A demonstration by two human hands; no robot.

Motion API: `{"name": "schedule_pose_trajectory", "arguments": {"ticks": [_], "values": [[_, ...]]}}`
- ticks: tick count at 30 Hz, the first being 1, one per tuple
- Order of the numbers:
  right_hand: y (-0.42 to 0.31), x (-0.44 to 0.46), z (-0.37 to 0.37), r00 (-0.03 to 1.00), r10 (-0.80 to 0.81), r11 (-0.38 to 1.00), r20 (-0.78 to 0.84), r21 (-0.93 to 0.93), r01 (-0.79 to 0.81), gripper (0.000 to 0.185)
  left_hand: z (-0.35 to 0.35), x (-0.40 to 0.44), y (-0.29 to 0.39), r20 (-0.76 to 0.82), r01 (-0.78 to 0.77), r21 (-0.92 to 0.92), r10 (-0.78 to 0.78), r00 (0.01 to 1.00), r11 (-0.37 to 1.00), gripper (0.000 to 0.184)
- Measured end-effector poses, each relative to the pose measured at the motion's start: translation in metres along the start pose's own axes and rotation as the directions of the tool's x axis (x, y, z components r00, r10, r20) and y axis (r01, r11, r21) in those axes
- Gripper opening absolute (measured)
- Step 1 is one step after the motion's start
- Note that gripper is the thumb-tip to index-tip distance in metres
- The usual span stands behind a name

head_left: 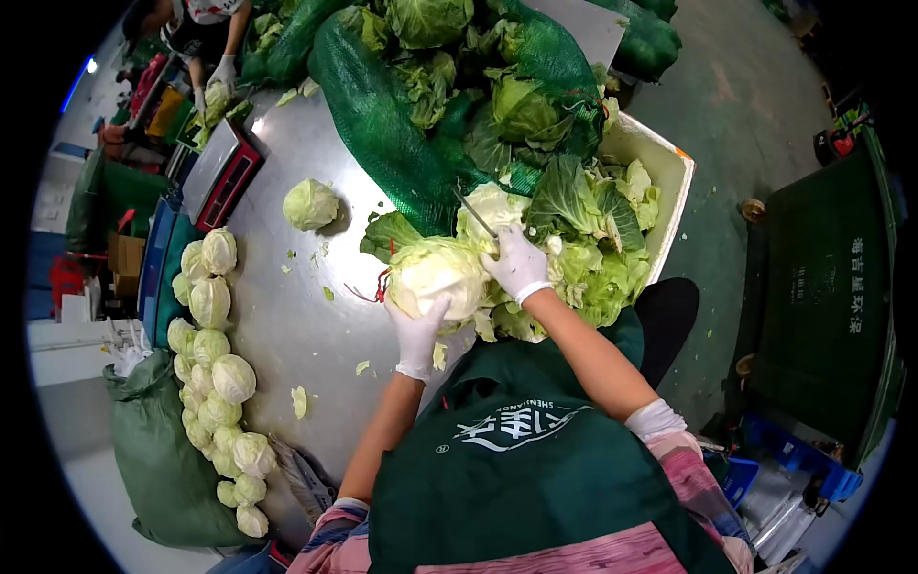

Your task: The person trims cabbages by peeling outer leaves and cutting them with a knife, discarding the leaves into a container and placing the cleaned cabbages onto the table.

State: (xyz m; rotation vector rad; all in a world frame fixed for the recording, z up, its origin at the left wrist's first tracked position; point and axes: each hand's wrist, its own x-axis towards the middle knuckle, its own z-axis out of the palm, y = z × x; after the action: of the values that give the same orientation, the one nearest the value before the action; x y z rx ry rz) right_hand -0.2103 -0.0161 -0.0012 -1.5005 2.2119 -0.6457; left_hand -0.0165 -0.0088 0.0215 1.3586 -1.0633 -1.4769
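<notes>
A pale green cabbage (438,278) is held low over the metal table, and my gloved left hand (418,337) cups its near left side. My gloved right hand (517,263) is closed around a knife (475,212), whose thin blade points up and away to the left; its handle is hidden in my fingers. The right hand is close against the cabbage's right side. A loose dark green leaf (390,232) and red string (381,284) lie just beyond the cabbage. Trimmed leaves (585,277) fill a white foam box (674,177) to the right.
Green mesh sacks (373,120) of cabbages lie across the far side of the table (330,383). One trimmed cabbage (310,205) sits alone; several more cabbages (232,378) line the left edge. A red-edged scale (222,172) stands near another person's gloved hand (224,72).
</notes>
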Motion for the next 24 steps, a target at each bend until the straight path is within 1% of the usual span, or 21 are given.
{"name": "schedule_pose_trajectory", "arguments": {"ticks": [1,2,3,4,5,6,7,8,9,10,11,12,13,14,15,16,17,24], "values": [[0.014,0.002,0.002,0.997,0.029,1.000,0.072,0.009,-0.029,0.041,-0.001,-0.003,-0.006,0.040,-0.071,0.014,0.071,0.997,0.997,0.086],[0.020,0.004,-0.003,0.994,0.023,0.999,0.111,0.025,-0.026,0.047,0.000,-0.005,-0.002,0.077,-0.143,0.027,0.141,0.987,0.989,0.087],[0.024,0.003,-0.005,0.996,0.015,0.998,0.091,0.052,-0.020,0.051,0.000,-0.006,0.002,0.091,-0.104,-0.030,0.106,0.990,0.994,0.089],[0.027,-0.001,-0.007,0.997,0.007,0.997,0.075,0.077,-0.013,0.056,-0.001,-0.008,0.006,0.079,-0.106,-0.036,0.109,0.991,0.994,0.089],[0.024,-0.006,-0.016,0.997,-0.001,0.997,0.077,0.071,-0.004,0.056,0.000,-0.006,0.016,0.132,-0.073,-0.025,0.076,0.988,0.997,0.093],[0.018,-0.009,-0.032,0.999,0.023,0.999,0.039,0.047,-0.024,0.059,0.003,-0.002,0.021,0.187,-0.043,-0.015,0.045,0.981,0.999,0.097],[0.014,-0.011,-0.044,0.999,0.048,0.999,0.001,0.023,-0.048,0.062,0.007,0.001,0.019,0.184,-0.045,-0.025,0.049,0.982,0.999,0.097],[0.014,-0.013,-0.049,0.999,0.048,0.999,0.001,0.017,-0.048,0.062,0.012,0.003,0.018,0.160,-0.168,0.120,0.148,0.976,0.978,0.109],[0.014,-0.016,-0.053,0.999,-0.044,0.989,-0.018,0.139,0.047,0.059,0.016,0.005,0.018,0.154,-0.279,0.265,0.245,0.957,0.923,0.121],[0.015,-0.019,-0.058,0.990,-0.132,0.957,-0.049,0.255,0.140,0.057,0.019,0.008,0.018,0.159,-0.275,0.260,0.240,0.958,0.926,0.121],[0.004,-0.024,-0.075,0.987,-0.146,0.973,0.070,0.192,0.130,0.055,0.025,0.010,0.026,0.172,-0.287,0.409,0.236,0.956,0.866,0.125],[0.009,-0.026,-0.066,0.954,-0.299,0.947,-0.013,0.117,0.298,0.058,0.030,0.012,0.032,0.183,-0.296,0.547,0.233,0.955,0.783,0.130],[0.004,-0.029,-0.067,0.939,-0.343,0.937,-0.003,0.060,0.343,0.059,0.033,0.014,0.035,0.188,-0.293,0.632,0.225,0.956,0.717,0.126],[-0.002,-0.030,-0.067,0.921,-0.389,0.921,0.006,0.005,0.389,0.060,0.037,0.015,0.038,0.186,-0.295,0.629,0.229,0.955,0.719,0.126],[-0.006,-0.029,-0.067,0.919,-0.394,0.919,0.005,0.003,0.394,0.060,0.042,0.015,0.042,0.198,-0.316,0.677,0.250,0.948,0.665,0.122],[-0.010,-0.029,-0.065,0.924,-0.378,0.923,0.052,-0.059,0.380,0.062,0.044,0.014,0.043,0.208,-0.332,0.723,0.267,0.941,0.606,0.119],[-0.013,-0.028,-0.064,0.928,-0.358,0.922,0.098,-0.122,0.369,0.064,0.044,0.014,0.039,0.201,-0.353,0.721,0.307,0.930,0.597,0.113],[-0.018,-0.025,-0.064,0.900,-0.415,0.876,0.136,-0.208,0.436,0.065,0.045,0.017,0.036,0.182,-0.325,0.727,0.286,0.941,0.605,0.109]]}}
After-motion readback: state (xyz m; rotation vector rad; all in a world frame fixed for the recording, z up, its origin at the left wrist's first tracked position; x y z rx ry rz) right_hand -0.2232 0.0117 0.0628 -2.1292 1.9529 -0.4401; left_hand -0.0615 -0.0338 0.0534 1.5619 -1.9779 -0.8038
